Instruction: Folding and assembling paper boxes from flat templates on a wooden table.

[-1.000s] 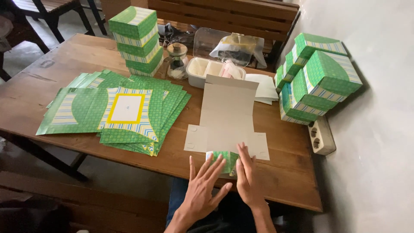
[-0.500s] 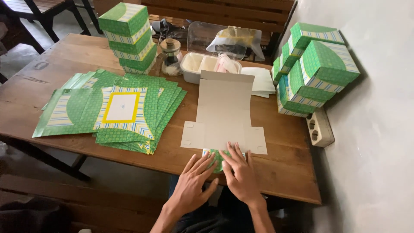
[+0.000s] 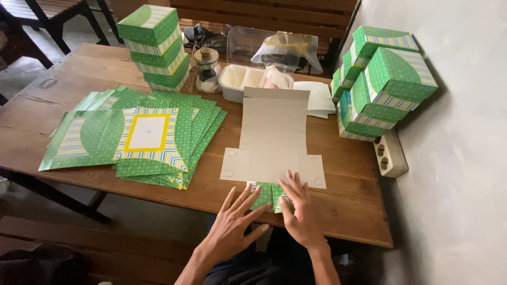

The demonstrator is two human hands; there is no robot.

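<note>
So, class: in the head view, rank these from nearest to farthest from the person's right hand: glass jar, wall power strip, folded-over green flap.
From the right hand:
1. Green flap, under its fingers.
2. Power strip, to its right.
3. Glass jar, far left.

the flat box blank point(image 3: 274, 138) shows plain grey-beige card, and its folded near flap point(image 3: 270, 196) is green with small dots and blue-yellow stripes. left of the blank, the spread sheets point(image 3: 138, 136) are dotted green with pale striped bands; the top one has a white square framed in yellow. behind those sheets and right of the blank, the folded boxes point(image 3: 156, 46) point(image 3: 383, 82) repeat that green with striped bands. the table point(image 3: 79, 74) is brown wood.
</note>
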